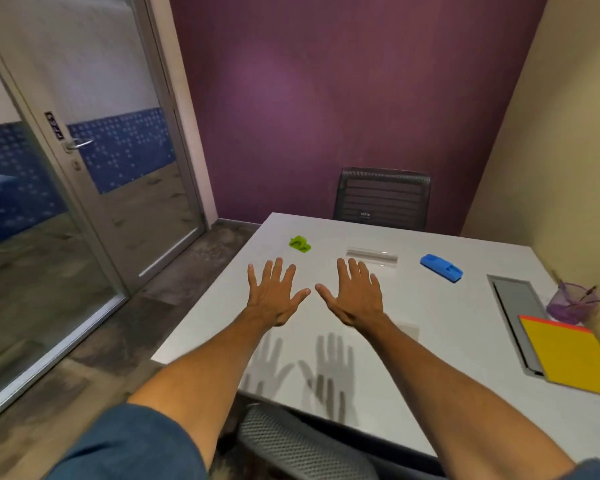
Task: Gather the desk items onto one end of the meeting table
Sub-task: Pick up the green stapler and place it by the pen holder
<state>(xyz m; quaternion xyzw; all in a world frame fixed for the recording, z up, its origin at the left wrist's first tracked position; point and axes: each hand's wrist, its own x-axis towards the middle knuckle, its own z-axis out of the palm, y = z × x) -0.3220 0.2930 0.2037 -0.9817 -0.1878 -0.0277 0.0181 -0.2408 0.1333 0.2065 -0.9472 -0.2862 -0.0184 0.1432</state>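
Observation:
Above the white meeting table my left hand and my right hand hover side by side, palms down, fingers spread, holding nothing. Beyond the left hand lies a small green plastic item. A clear plastic piece, perhaps a ruler or tube, lies just past my right fingertips. Further right sits a blue stapler-like item. A yellow notepad with an orange edge rests at the table's right side, with a purple mesh cup holding thin sticks behind it.
A grey cable hatch is set into the table by the notepad. A dark mesh chair stands at the far end, another chair's back right below me. A glass door is on the left, walls behind and right.

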